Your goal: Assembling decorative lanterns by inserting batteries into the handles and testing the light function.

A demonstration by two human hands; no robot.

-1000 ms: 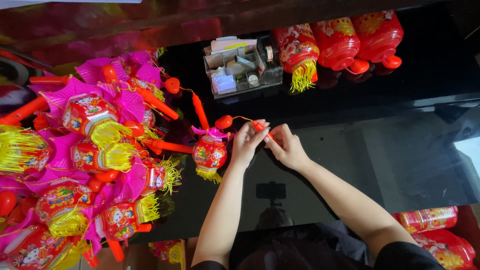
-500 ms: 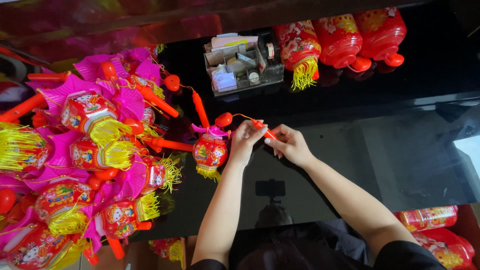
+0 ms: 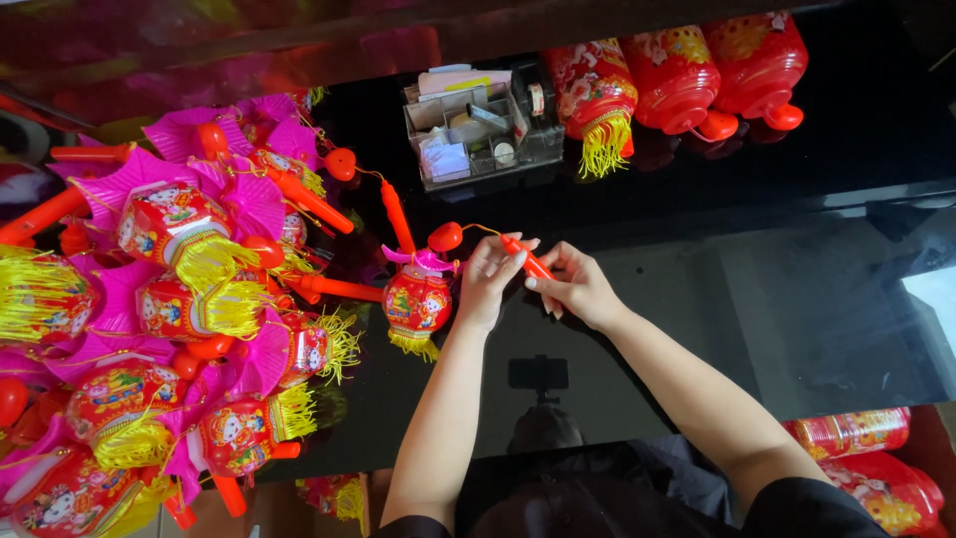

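From the head camera, both hands meet over a glossy black table [image 3: 797, 299]. The left hand [image 3: 488, 284] and the right hand [image 3: 578, 289] each have their fingertips pinched shut on a thin red stick [image 3: 526, 257], which lies tilted between them. A cord runs from the stick's end to a red ball [image 3: 444, 237], and just beside the left hand a small red lantern [image 3: 417, 304] with a pink top and yellow fringe rests on the table. To the left, a pile of finished lanterns [image 3: 169, 299] with pink paper and yellow tassels crowds the table edge. Beyond the hands stands a clear organizer box [image 3: 478, 134], and next to it three red lanterns [image 3: 677, 70] lie in a row.
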